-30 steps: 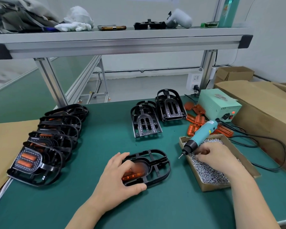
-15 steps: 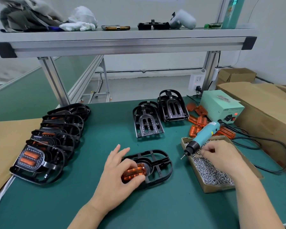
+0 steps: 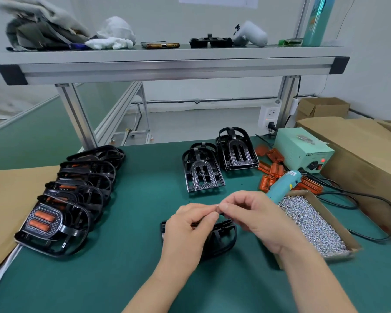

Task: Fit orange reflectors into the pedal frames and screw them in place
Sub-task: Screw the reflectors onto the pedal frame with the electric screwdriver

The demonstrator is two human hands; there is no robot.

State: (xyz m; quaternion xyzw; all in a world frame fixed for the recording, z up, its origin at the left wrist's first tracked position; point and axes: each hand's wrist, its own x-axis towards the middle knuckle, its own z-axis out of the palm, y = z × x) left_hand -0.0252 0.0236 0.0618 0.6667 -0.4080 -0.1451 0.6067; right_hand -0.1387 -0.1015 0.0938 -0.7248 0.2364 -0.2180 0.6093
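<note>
The right hand [image 3: 255,214] pinches a tiny screw [image 3: 217,206] between thumb and forefinger just above the pedal frame [image 3: 226,238]; the left hand [image 3: 187,231] curls tight over that frame, gripping it, orange reflector [image 3: 194,225] peeping beneath its fingers [image 3: 209,216].

A black pedal frame [image 3: 221,236] lies near the table's [image 3: 133,279] front edge, an orange reflector [image 3: 194,225] showing inside it and a tiny screw [image 3: 217,206] pinched just above, while finished frames [image 3: 54,222] overlap along the left edge and loose reflectors [image 3: 273,170] lie toward the right edge.
</note>
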